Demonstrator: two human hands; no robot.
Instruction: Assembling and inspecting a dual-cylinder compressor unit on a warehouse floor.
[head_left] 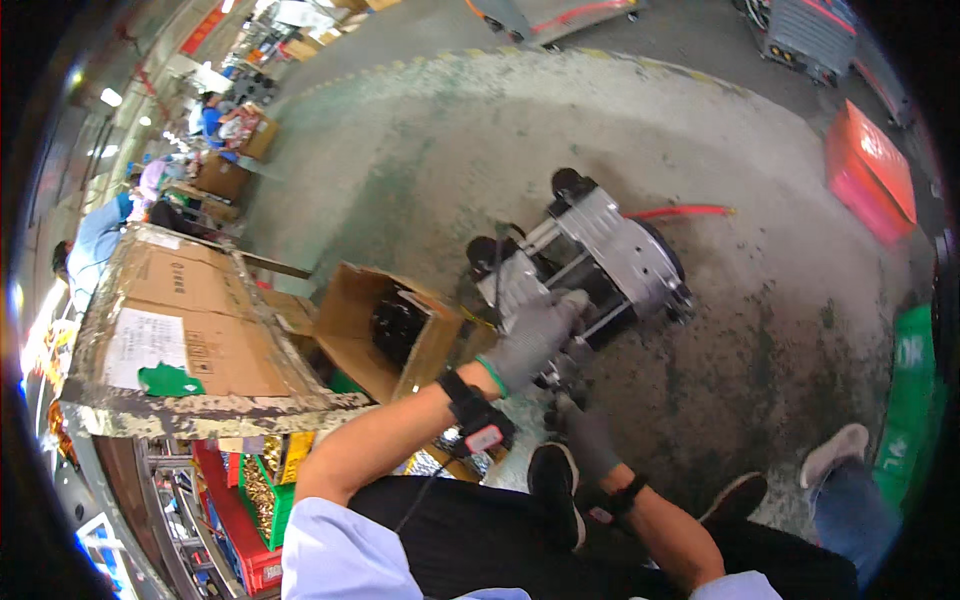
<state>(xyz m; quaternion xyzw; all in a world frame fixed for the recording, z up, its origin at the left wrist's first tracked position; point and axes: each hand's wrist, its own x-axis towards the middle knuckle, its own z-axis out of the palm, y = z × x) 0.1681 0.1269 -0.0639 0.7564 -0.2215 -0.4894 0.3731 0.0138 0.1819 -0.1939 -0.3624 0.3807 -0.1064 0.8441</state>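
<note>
A silver and black twin-headed machine, which looks like an air compressor pump [625, 250], is in front of me at mid-view. It has round black caps on its left side and a red hose [685, 211] at its far end. My left hand [535, 340], in a grey glove, has its fingers curled on the near left part of the pump. My right hand [590, 435], also gloved, is at the pump's near end by small metal fittings [555, 375]. Its fingers are dark and blurred, so their grip is not readable.
An open carton [385, 335] with a black part inside stands left of the pump. Further left, flattened cardboard [190, 300] covers a worn bench above parts bins [262, 495]. Another person's leg [850, 505] is beside a green crate [905, 400]. A red box [870, 170] stands far right.
</note>
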